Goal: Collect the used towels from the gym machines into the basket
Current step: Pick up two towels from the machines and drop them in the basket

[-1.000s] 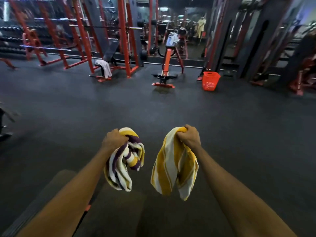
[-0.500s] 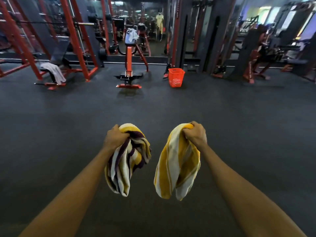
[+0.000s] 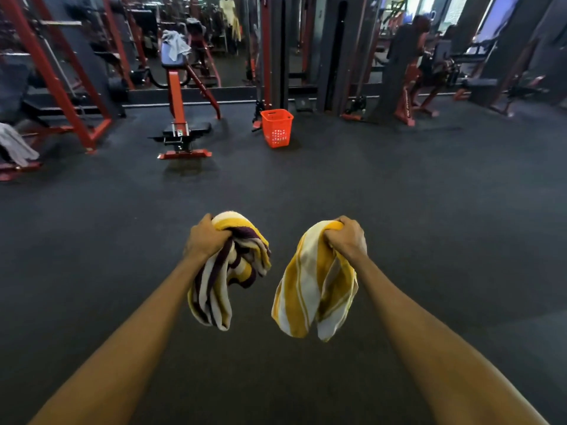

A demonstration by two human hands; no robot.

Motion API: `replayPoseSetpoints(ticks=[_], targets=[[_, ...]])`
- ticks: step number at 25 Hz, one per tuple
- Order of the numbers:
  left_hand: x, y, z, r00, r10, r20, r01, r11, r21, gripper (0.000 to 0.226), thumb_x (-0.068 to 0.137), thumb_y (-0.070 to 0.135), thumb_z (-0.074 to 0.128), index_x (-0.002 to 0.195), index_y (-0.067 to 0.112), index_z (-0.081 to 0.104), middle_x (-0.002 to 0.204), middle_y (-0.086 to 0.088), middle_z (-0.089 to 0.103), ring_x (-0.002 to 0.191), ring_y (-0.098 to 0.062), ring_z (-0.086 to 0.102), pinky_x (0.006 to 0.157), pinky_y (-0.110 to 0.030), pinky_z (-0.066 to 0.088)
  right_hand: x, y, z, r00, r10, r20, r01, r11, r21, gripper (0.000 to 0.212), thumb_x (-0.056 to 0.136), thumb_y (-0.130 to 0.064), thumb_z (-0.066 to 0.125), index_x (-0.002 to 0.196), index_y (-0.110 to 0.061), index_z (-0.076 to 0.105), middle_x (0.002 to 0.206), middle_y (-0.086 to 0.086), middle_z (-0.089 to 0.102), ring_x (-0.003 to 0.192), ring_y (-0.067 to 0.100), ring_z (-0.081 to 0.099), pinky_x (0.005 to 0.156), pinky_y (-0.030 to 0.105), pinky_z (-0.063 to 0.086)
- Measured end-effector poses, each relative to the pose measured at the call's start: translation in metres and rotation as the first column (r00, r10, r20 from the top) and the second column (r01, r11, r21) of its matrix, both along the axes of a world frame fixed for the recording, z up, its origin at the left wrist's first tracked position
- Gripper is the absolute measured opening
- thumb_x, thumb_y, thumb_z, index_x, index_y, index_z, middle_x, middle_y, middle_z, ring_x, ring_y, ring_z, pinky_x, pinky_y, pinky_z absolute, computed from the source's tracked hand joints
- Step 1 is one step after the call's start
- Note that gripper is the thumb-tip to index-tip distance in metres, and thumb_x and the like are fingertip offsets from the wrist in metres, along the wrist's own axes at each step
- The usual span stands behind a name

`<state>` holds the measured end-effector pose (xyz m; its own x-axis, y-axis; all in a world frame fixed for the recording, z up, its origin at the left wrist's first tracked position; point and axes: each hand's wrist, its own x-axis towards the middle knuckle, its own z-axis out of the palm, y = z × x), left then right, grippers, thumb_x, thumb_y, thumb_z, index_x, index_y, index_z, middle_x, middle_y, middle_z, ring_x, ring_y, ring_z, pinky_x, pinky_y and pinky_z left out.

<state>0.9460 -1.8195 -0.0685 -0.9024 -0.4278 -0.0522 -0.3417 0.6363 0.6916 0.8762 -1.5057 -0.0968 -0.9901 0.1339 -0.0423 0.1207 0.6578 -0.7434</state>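
Note:
My left hand grips a bunched towel striped purple, yellow and white, which hangs below the fist. My right hand holds a yellow-and-white striped towel, also hanging. Both are held out in front of me above the dark floor. The orange basket stands on the floor straight ahead, far beyond my hands, beside a dark upright column. A grey towel is draped over the top pad of a red machine left of the basket. Another grey towel lies on a bench at the far left.
Red racks fill the back left, with a mirror wall behind. Dark columns stand right of the basket. A person is at a machine at the back right. Dark rubber floor stretches between me and the basket.
The view has swung to the right and moved forward, so the basket now sits near the centre and looks larger. Both hands keep the same grip on their towels.

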Motion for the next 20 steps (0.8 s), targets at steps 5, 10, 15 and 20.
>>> replayPoseSetpoints(ticks=[5,10,15,20], targets=[[-0.136,-0.009,-0.016,0.999,-0.029,0.024,0.029,1.000,0.006,0.034,0.081,0.038,0.064,0.108,0.019,0.055,0.104,-0.007,0.060,0.096,-0.031,0.059,0.079,-0.039,0.046,-0.127,-0.004,-0.019,1.000,-0.016,0.023,0.017,0.999,-0.029,0.034,0.072,-0.028,0.060,0.105,-0.025,0.067,0.099,-0.001,0.067,0.089,0.024,0.065,0.076,0.044,0.060],[-0.269,-0.015,-0.015,0.997,-0.034,0.069,0.035,0.999,-0.007,0.037,0.083,0.035,0.065,0.112,0.014,0.057,0.111,-0.013,0.064,0.098,-0.032,0.060,0.079,-0.038,0.045,-0.254,-0.018,-0.021,0.998,-0.002,0.058,0.004,0.999,-0.033,0.029,0.072,-0.026,0.060,0.100,-0.025,0.066,0.093,-0.002,0.067,0.085,0.023,0.066,0.075,0.046,0.061],[-0.397,-0.022,-0.007,0.998,-0.029,0.049,0.030,0.999,-0.016,0.038,0.084,0.034,0.065,0.114,0.012,0.056,0.115,-0.015,0.064,0.106,-0.036,0.060,0.083,-0.040,0.046,-0.376,-0.042,-0.020,0.998,-0.002,0.057,0.001,1.000,0.004,0.039,0.069,-0.032,0.058,0.106,-0.028,0.065,0.103,0.000,0.066,0.092,0.026,0.066,0.081,0.050,0.060],[-0.522,-0.044,-0.014,0.997,-0.033,0.062,0.034,0.999,-0.004,0.033,0.084,0.035,0.063,0.109,0.015,0.056,0.105,-0.010,0.061,0.096,-0.032,0.058,0.080,-0.038,0.044,-0.495,-0.073,-0.026,0.999,-0.026,0.032,0.024,0.999,0.043,0.040,0.071,-0.033,0.056,0.110,-0.030,0.065,0.111,0.002,0.064,0.102,0.031,0.064,0.088,0.055,0.055]])
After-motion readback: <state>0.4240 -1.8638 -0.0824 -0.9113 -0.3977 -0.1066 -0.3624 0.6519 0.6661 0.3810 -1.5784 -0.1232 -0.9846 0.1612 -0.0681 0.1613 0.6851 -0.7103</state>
